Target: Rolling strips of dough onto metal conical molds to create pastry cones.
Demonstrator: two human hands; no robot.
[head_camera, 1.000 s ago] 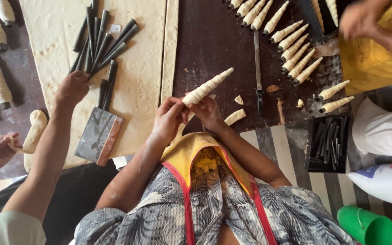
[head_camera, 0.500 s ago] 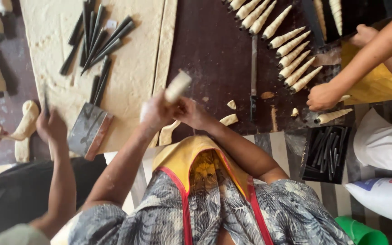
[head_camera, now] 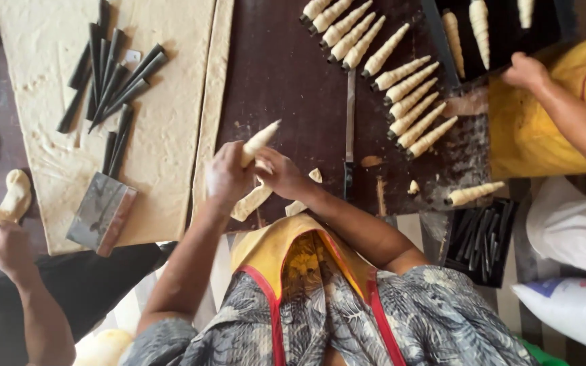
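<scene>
A: While half a second back sat low and foreshortened, dough-wrapped cone [head_camera: 260, 143] now angled up past left hand [head_camera: 228, 177], tip pointing away.

B: Grip?

A: Left fingers closed round wide end. Right hand [head_camera: 283, 177] just beside, fingertips pinching dough at base.

B: Meaning?

A: Probably wrap near finished; seal or trim at base. Loose dough strip [head_camera: 251, 202] under both hands on dark board [head_camera: 293, 88].

B: Neighbours?

A: Co-worker's hand [head_camera: 5, 247] far left, gripping bare mould.

One dough-wrapped cone [head_camera: 259, 143] in hand, twelve finished cones in the far row [head_camera: 401, 85], one knife [head_camera: 349, 129], one metal scraper [head_camera: 100, 213] near left, one dough sheet [head_camera: 164, 122].
</scene>
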